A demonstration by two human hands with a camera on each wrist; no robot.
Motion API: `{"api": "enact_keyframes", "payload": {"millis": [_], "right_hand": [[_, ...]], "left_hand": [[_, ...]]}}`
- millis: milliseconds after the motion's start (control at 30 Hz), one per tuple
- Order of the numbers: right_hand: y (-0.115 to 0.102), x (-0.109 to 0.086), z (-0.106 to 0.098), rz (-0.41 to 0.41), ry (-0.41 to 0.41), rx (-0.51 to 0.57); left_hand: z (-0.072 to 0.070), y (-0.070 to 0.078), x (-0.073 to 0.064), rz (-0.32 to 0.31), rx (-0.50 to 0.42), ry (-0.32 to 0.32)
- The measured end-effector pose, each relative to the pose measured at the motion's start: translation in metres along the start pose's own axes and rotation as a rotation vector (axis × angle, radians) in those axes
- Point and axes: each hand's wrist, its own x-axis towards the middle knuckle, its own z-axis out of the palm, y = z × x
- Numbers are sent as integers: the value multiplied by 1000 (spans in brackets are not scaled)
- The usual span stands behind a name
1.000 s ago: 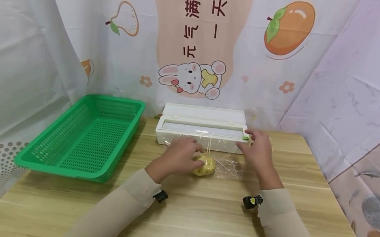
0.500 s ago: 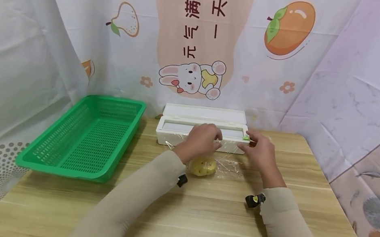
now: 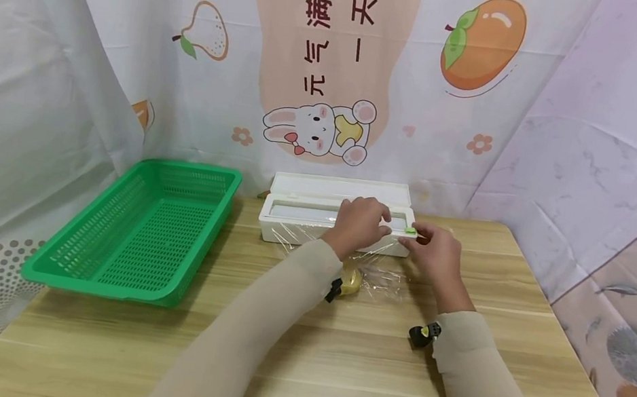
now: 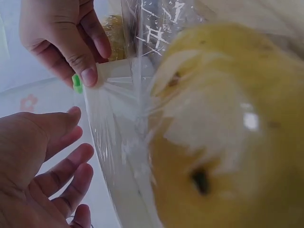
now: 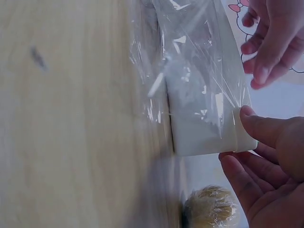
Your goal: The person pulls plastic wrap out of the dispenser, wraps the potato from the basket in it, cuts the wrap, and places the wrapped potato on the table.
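Note:
A white cling film dispenser stands at the back of the table, lid raised, a green slider at its right end. Clear film hangs down its front and covers a yellow potato on the table. My right hand pinches the dispenser's right corner between thumb and fingers, beside the slider. Above the film slot is my left hand, fingers loosely bent with nothing between them. In the left wrist view its fingertips point toward the slider and right thumb. My left forearm hides part of the potato in the head view.
A green plastic basket sits on the left of the wooden table. Beyond the dispenser's right end lies a yellowish, film-wrapped bundle. A printed curtain hangs right behind the table.
My left hand has left the potato and moved up and right over the dispenser, toward the slider. The right hand has stayed at the dispenser's right end.

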Motion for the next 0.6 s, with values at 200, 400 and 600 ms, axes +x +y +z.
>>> {"api": "enact_keyframes", "payload": {"millis": [200, 400, 600], "right_hand": [[4, 1, 1, -16, 17, 17], [1, 0, 1, -23, 30, 42], [3, 2, 2, -23, 55, 19]], "left_hand": [[6, 13, 10, 16, -15, -4], [8, 27, 17, 30, 20, -6], [7, 34, 21, 39, 68, 0]]}}
